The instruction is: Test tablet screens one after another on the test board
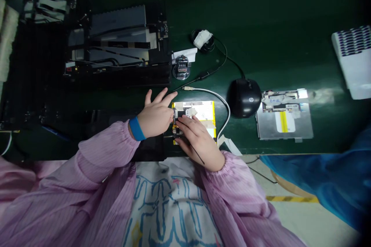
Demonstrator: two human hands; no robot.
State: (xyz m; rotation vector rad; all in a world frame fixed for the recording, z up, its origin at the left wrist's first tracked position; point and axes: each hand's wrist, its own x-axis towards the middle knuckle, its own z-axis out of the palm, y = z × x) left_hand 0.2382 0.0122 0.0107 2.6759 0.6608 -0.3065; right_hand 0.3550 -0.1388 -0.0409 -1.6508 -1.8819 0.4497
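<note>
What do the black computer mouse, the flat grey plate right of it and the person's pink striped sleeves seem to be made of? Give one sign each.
Black computer mouse: likely moulded plastic, smooth with a soft sheen. Flat grey plate: probably sheet metal, matt silver, thin, straight-edged. Pink striped sleeves: woven fabric, soft folds, gathered cuffs.

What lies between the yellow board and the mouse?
A white cable curves down between the board and the mouse. Nothing else lies in that stretch, as the head view shows.
</note>
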